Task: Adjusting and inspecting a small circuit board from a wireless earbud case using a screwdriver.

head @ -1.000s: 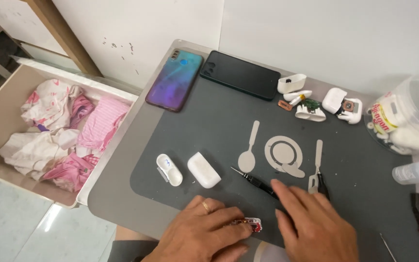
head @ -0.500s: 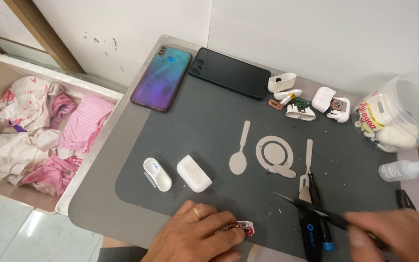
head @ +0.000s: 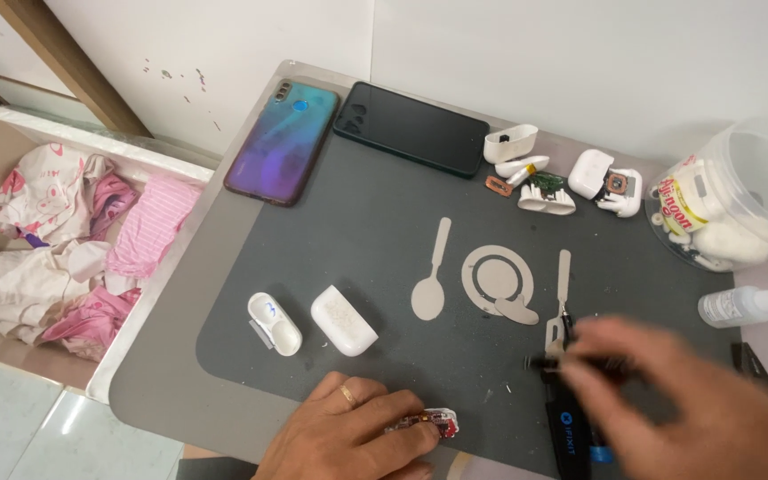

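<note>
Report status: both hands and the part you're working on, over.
Left hand pinning a small red circuit board on the grey mat. Right hand, blurred, grips a thin dark tool. White earbud case beside the left hand, apart.

Work mat [head: 384, 231] was dark grey, printed with pale grey spoon, ring and fork outlines. 1 phone [head: 283, 142] showed a teal-to-purple gradient back; the other phone [head: 412, 129] was black. Earbud case [head: 343, 320] and its lid [head: 275, 324] were white. Small circuit board [head: 428, 422] under the left hand [head: 348, 437] was red, with a gold ring on 1 finger. Clothes [head: 73, 244] in the drawer were pink and cream, some striped. Tub [head: 740, 200] was clear with white contents.
</note>
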